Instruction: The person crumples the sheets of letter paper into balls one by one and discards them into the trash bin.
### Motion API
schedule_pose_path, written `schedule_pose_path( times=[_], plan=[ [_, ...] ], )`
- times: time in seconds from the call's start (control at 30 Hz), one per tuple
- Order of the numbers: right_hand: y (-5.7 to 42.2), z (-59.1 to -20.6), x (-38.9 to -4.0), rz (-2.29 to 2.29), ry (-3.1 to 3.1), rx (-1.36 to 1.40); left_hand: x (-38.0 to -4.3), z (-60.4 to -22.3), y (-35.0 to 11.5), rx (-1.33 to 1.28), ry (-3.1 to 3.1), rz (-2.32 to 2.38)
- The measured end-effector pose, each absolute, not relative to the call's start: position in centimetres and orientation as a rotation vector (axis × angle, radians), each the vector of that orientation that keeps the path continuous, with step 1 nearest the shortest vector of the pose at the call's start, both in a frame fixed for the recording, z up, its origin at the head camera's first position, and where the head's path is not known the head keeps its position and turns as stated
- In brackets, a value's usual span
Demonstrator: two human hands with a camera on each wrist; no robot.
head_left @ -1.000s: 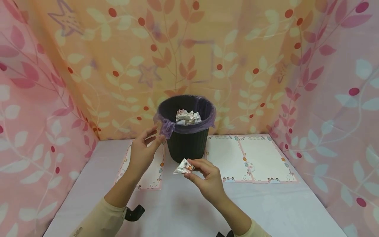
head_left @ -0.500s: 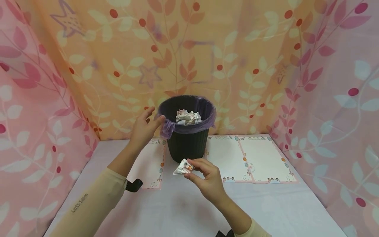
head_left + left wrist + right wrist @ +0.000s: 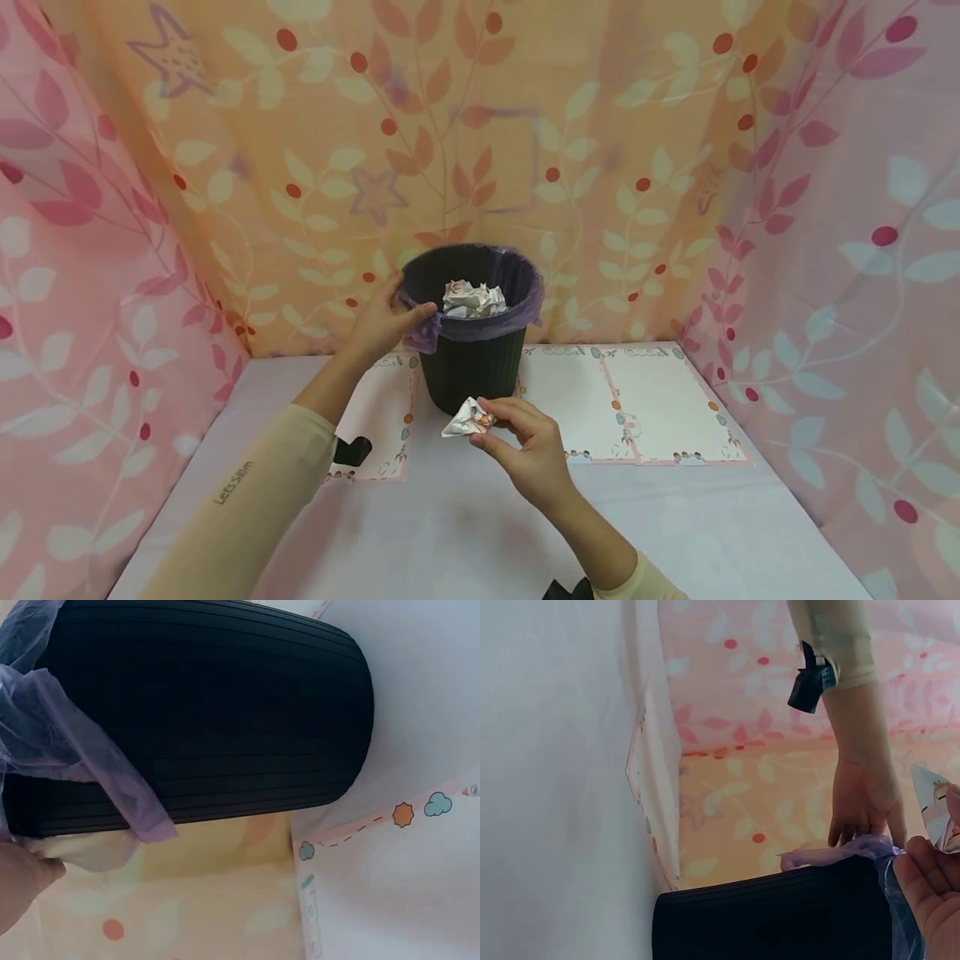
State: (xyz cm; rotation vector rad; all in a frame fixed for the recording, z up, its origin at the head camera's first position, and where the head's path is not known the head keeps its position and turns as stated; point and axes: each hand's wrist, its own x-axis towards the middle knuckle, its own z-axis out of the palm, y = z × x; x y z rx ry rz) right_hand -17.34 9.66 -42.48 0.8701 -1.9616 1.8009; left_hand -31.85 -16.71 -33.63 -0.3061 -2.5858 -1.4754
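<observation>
A dark ribbed waste bin [image 3: 474, 367] stands upright towards the back of the table, with a purple bin liner [image 3: 491, 327] folded over its rim. Crumpled paper [image 3: 474, 300] lies inside it. My left hand [image 3: 378, 329] is at the bin's left rim, its fingers fairly straight and spread against the liner, thumb towards the front. In front of the bin, my right hand [image 3: 528, 446] pinches a small crumpled paper ball [image 3: 468, 418] between thumb and fingers; it is white with coloured print. The right wrist view shows this crumpled paper [image 3: 934, 806] at its right edge.
Two white sheets with printed pink borders [image 3: 577, 400] lie right of the bin, and another bordered sheet [image 3: 382, 417] lies to its left, partly behind my left arm. Floral curtains [image 3: 637, 125] enclose the table [image 3: 465, 533] at the back and both sides.
My left hand has moved up and right, from beside the bin onto its left rim. My right hand stays nearly where it was, still pinching the paper ball.
</observation>
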Motion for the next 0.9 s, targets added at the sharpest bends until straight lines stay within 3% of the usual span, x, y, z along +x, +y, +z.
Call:
schedule_pose_path(
  times=[0.57,0.9],
  plan=[
    [11.3,-41.0,-18.0,1.752,-1.918,0.877,-31.7,-33.8,-16.5,-0.301,-2.603,-1.464],
    [13.7,-35.9,-19.6,1.739,-1.860,0.947,-31.7,-33.8,-16.7,-0.302,-2.629,-1.453]
  ],
)
